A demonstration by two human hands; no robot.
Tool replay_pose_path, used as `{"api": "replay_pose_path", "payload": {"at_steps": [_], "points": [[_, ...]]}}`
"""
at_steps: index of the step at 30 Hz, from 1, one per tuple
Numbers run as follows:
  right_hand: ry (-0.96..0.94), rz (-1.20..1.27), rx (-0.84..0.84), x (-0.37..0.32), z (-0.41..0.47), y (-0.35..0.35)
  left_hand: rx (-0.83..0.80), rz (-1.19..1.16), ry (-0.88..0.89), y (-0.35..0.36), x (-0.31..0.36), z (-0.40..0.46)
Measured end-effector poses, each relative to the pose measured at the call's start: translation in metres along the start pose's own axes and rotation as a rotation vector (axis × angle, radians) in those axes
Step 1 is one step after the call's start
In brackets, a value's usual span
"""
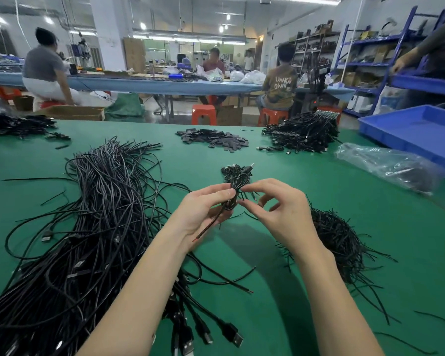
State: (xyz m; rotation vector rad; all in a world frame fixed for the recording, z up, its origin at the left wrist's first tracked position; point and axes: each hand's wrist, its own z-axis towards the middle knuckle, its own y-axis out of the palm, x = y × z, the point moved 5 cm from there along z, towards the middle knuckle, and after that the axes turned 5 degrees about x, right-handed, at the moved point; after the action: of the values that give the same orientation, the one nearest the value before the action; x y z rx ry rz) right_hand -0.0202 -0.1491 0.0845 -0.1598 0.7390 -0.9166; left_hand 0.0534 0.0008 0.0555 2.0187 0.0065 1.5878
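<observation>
Coiled cable (233, 192) was gripped by left hand (203, 213), pinched by right hand (280, 213). Few bundles (235, 170) done; big cable pile (100, 214) not yet done.

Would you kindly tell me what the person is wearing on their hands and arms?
Nothing is worn: the left hand and right hand are bare, with no gloves, rings or watch, and no sleeve shows on either arm down to the picture's lower edge.
</observation>
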Motion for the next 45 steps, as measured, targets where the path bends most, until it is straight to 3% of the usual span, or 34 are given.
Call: {"api": "replay_pose_path", "payload": {"at_steps": [3,9,11,13,16,18,23,29,32,35,38,45], "points": [[0.131,0.096,0.056,0.002,-0.001,-0.001,-0.026,-0.001,0.031,0.001,-0.001,0.0],[1.091,0.872,-0.099,0.014,-0.019,0.028,-0.014,0.101,0.121,0.003,-0.002,0.0],[1.282,1.057,-0.11,0.016,-0.025,0.032,-0.01,0.146,0.15,0.004,-0.003,-0.001],[1.353,1.194,-0.091,0.015,-0.027,0.034,-0.005,0.19,0.175,0.005,-0.003,-0.002],[1.391,1.403,-0.048,0.013,-0.029,0.039,-0.002,0.2,0.19,0.006,-0.003,-0.002],[1.305,1.382,-0.054,0.013,-0.028,0.041,0.009,0.177,0.192,0.005,-0.002,-0.002],[0.629,0.627,-0.088,0.016,-0.013,0.023,0.036,0.104,0.169,-0.001,-0.001,0.003],[0.28,0.222,0.075,0.012,-0.008,0.009,0.015,0.083,0.151,0.0,-0.003,0.003],[0.321,0.187,0.06,0.014,-0.011,0.011,0.034,0.138,0.168,0.0,-0.004,0.003],[0.632,0.427,-0.081,0.019,-0.016,0.025,0.078,0.211,0.225,-0.002,-0.004,0.003],[0.916,0.705,-0.116,0.019,-0.022,0.037,0.104,0.224,0.239,-0.004,-0.004,0.005],[0.954,0.751,-0.214,0.014,-0.025,0.048,0.291,0.122,0.218,-0.02,-0.011,0.012]]}}
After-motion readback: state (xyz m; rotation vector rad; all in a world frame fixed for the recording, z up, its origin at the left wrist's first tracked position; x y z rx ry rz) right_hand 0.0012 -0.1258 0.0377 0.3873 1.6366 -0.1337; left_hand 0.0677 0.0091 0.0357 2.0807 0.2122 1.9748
